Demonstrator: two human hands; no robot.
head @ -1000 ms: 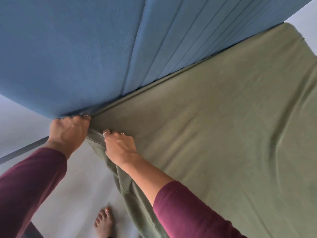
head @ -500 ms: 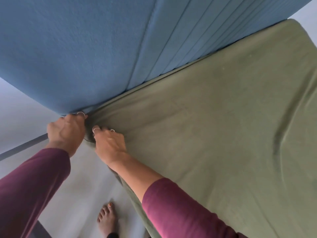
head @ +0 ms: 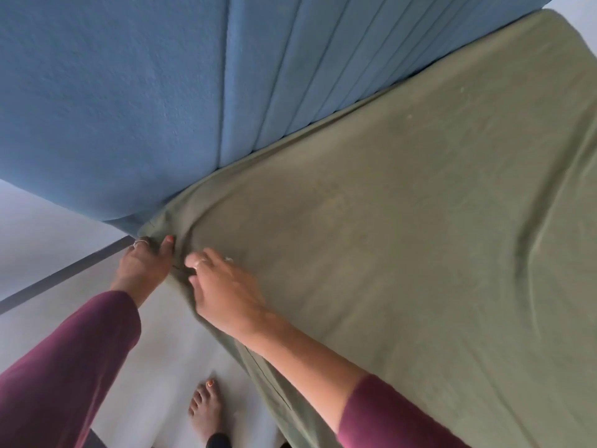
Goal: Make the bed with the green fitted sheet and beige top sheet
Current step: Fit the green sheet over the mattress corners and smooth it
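The green fitted sheet [head: 403, 237] covers the mattress top and hangs over its near side, with long creases across it. At the corner beside the headboard, my left hand [head: 142, 266] grips the sheet's corner fabric, thumb on top and fingers curled under the edge. Just to its right, my right hand [head: 226, 292] pinches a fold of the same sheet at the mattress edge. Both hands are close together, a few centimetres apart. No beige top sheet is in view.
A blue padded headboard [head: 145, 92] with vertical channels stands against the mattress's far edge. Pale floor [head: 155, 367] lies below left, where my bare foot [head: 205, 412] stands by the bed. A dark baseboard strip [head: 64, 276] runs along the white wall.
Both hands have shifted down from the headboard gap to the mattress corner. The sheet's corner now lies pulled over the corner, and my left thumb shows on top.
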